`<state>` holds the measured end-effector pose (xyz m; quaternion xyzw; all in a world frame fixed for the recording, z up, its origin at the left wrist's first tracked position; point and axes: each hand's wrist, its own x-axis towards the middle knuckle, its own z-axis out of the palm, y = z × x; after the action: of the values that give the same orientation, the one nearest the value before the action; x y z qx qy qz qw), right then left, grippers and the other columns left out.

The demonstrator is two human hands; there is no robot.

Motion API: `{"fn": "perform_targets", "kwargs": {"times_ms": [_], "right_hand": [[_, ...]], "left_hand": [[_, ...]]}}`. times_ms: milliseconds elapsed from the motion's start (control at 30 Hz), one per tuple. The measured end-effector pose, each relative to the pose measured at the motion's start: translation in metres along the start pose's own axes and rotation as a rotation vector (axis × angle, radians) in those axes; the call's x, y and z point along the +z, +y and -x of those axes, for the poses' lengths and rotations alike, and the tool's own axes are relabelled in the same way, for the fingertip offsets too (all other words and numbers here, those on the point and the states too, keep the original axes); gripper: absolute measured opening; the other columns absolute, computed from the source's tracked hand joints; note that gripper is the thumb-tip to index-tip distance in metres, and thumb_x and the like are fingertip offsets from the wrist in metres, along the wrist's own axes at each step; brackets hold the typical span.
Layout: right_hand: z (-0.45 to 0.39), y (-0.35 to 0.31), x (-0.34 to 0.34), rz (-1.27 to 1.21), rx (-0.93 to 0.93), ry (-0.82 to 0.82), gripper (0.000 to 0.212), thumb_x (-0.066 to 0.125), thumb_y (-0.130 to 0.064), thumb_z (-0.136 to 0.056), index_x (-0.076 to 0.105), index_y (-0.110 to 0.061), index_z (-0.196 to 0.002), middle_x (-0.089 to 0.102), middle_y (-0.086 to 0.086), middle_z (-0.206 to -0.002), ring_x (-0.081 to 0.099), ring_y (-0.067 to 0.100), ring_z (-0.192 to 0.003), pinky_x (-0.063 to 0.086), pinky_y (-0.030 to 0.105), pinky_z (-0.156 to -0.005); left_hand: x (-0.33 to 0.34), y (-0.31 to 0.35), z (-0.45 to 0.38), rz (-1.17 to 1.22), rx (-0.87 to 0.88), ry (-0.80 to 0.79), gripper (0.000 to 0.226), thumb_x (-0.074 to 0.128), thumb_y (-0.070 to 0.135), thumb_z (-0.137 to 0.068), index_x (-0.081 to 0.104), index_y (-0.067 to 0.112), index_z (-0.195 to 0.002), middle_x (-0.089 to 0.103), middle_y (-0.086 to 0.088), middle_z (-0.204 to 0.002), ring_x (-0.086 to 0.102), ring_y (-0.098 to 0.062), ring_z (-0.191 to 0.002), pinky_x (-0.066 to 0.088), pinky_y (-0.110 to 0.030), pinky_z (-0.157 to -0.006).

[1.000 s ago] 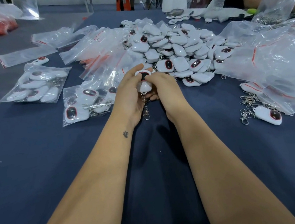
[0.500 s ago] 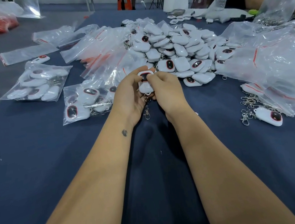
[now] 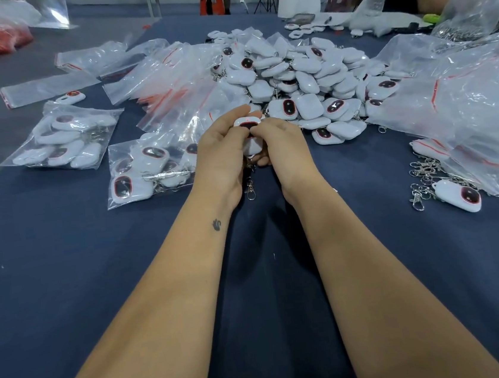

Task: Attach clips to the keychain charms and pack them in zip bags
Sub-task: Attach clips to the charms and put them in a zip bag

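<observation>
Your left hand (image 3: pixel 222 148) and right hand (image 3: pixel 280 141) pinch white charm (image 3: pixel 247 124), clip (image 3: pixel 250 188) dangling: light, hard, slick shell; hold by edges

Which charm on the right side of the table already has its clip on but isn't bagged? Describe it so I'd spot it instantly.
Start at the big crumpled clear bag on the right of the blue table. Along its near edge lies a tangle of loose metal clips. The lone white charm lies at the tangle's near end, dark red-rimmed window up, unlike the heaped or bagged charms.
</observation>
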<state>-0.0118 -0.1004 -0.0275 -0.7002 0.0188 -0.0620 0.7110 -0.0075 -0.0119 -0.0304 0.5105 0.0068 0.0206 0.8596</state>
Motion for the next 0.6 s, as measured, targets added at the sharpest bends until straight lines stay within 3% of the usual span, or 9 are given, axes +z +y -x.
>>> {"fn": "perform_targets", "kwargs": {"times_ms": [133, 267, 367, 467, 533, 600], "right_hand": [[-0.002, -0.001, 0.0, -0.058, 0.03, 0.078, 0.015, 0.055, -0.013, -0.088, 0.061, -0.011, -0.075, 0.056, -0.004, -0.06, 0.047, 0.01, -0.052, 0.038, 0.021, -0.049], [-0.006, -0.001, -0.003, -0.132, 0.096, 0.211, 0.016, 0.061, -0.019, -0.087, 0.058, -0.02, -0.07, 0.051, -0.009, -0.06, 0.041, 0.009, -0.05, 0.033, 0.016, -0.044], [-0.009, -0.001, -0.005, -0.188, 0.115, 0.249, 0.015, 0.06, -0.018, -0.086, 0.057, -0.018, -0.072, 0.052, -0.004, -0.066, 0.043, 0.012, -0.053, 0.036, 0.018, -0.046], [-0.01, 0.0, -0.003, -0.225, 0.096, 0.235, 0.011, 0.057, -0.011, -0.087, 0.054, -0.013, -0.077, 0.058, -0.001, -0.068, 0.054, 0.015, -0.056, 0.044, 0.023, -0.054], [-0.008, -0.001, -0.002, -0.283, 0.08, 0.199, 0.011, 0.052, -0.002, -0.086, 0.051, -0.011, -0.08, 0.059, 0.0, -0.068, 0.061, 0.016, -0.059, 0.049, 0.024, -0.059], [-0.008, -0.001, -0.001, -0.36, 0.067, 0.161, 0.014, 0.047, 0.005, -0.086, 0.051, -0.008, -0.083, 0.06, 0.003, -0.074, 0.067, 0.02, -0.07, 0.055, 0.024, -0.065]], "left_hand": [[0.001, 0.0, -0.001, -0.098, 0.004, 0.003, 0.026, 0.049, 0.0, -0.097, 0.067, 0.015, -0.108, 0.072, -0.012, -0.107, 0.068, -0.02, -0.086, 0.056, -0.031, -0.07], [-0.01, 0.017, -0.005, 0.021, 0.115, 0.064, 0.021, 0.053, 0.005, -0.095, 0.068, 0.018, -0.101, 0.075, 0.0, -0.101, 0.071, -0.015, -0.097, 0.056, -0.027, -0.082], [-0.024, 0.035, -0.004, 0.041, 0.238, 0.253, 0.024, 0.049, -0.002, -0.09, 0.065, 0.017, -0.093, 0.074, 0.0, -0.084, 0.071, -0.014, -0.08, 0.054, -0.023, -0.064], [-0.029, 0.039, 0.0, -0.283, 0.364, 0.421, 0.025, 0.048, 0.0, -0.083, 0.064, 0.019, -0.086, 0.07, 0.003, -0.077, 0.063, -0.008, -0.069, 0.047, -0.019, -0.05], [-0.031, 0.038, -0.001, -0.586, 0.419, 0.428, 0.018, 0.052, 0.012, -0.082, 0.064, 0.024, -0.089, 0.069, 0.008, -0.081, 0.063, -0.012, -0.081, 0.054, -0.03, -0.067], [-0.034, 0.032, -0.004, -0.934, 0.425, 0.387, 0.017, 0.058, 0.029, -0.081, 0.063, 0.028, -0.097, 0.065, 0.013, -0.084, 0.058, -0.022, -0.103, 0.048, -0.039, -0.088]]}}
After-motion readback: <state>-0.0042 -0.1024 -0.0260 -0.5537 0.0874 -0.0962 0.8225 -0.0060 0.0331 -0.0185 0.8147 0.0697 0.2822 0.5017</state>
